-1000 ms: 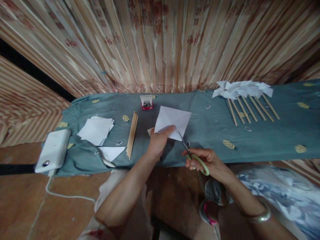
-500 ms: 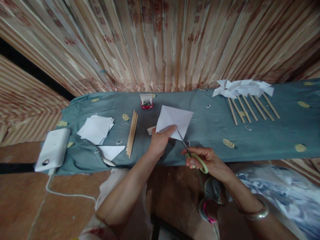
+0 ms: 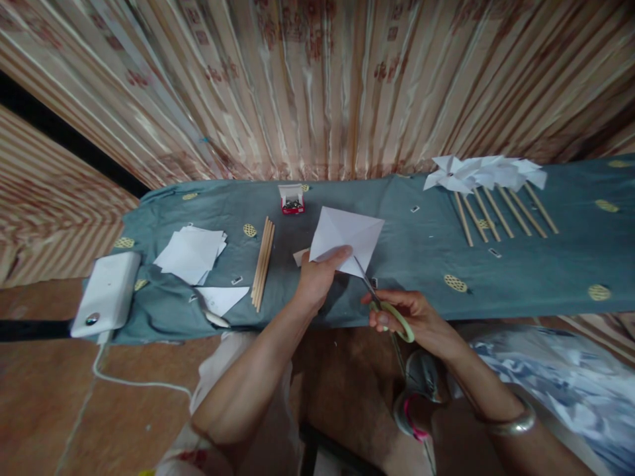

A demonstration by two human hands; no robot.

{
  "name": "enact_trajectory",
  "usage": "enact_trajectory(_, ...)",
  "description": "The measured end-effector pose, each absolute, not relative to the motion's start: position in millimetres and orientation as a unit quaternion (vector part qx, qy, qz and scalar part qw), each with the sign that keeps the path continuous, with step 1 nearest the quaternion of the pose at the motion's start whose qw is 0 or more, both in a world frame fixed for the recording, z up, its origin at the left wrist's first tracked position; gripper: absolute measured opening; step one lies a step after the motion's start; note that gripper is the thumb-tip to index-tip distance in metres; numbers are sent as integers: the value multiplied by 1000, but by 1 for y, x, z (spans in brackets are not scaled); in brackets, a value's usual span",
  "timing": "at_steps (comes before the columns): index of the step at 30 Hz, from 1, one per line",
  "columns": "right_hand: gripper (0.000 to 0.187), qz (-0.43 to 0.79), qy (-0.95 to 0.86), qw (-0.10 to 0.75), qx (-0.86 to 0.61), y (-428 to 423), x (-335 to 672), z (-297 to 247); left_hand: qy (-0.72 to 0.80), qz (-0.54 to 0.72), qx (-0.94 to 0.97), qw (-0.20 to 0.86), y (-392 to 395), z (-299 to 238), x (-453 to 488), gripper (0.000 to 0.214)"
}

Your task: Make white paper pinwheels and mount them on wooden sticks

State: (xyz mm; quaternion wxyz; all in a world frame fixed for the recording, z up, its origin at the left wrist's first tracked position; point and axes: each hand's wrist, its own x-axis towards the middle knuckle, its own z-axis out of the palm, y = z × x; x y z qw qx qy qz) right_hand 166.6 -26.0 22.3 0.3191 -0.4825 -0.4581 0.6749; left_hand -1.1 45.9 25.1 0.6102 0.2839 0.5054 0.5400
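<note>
My left hand (image 3: 320,277) pinches a creased white paper square (image 3: 350,231) at its near left side, thumb on top, above the cloth. In my right hand (image 3: 404,314) are scissors (image 3: 394,320) with light green handles. Their blades lie at the near corner of the paper and point toward its middle. How far the blades are apart is too small to make out. Just behind my left hand, a small tan piece (image 3: 300,256) shows partly under the paper.
Wooden sticks (image 3: 262,264) and stacked white paper (image 3: 191,254) lie to the left, beside a white power bank (image 3: 106,294) with a cable. A small red box (image 3: 292,200) of metal pieces stands behind. Paper pinwheels (image 3: 486,175) on sticks lie at right on the green cloth (image 3: 397,258).
Hardly anything differs. The view has shifted very slightly, while both hands, the paper and the scissors keep nearly the same positions.
</note>
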Motion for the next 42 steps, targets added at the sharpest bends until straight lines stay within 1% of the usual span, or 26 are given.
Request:
enact_trajectory(6,42,679,-456,309,-485,-27,169,21,506,540,290,607,45,27,-2,26)
enact_trajectory(11,46,681,-456,300,-488,-25,169,20,505,544,283,608,44,29,-1,25)
enact_trajectory(19,48,682,-443,308,-494,-24,168,21,499,548,281,609,44,27,-1,25)
enact_trajectory(29,46,680,-438,325,-489,-25,166,21,502,540,291,609,45,24,-2,25)
enact_trajectory(42,43,688,-410,326,-502,-23,164,25,501,543,275,616,47,23,-2,22)
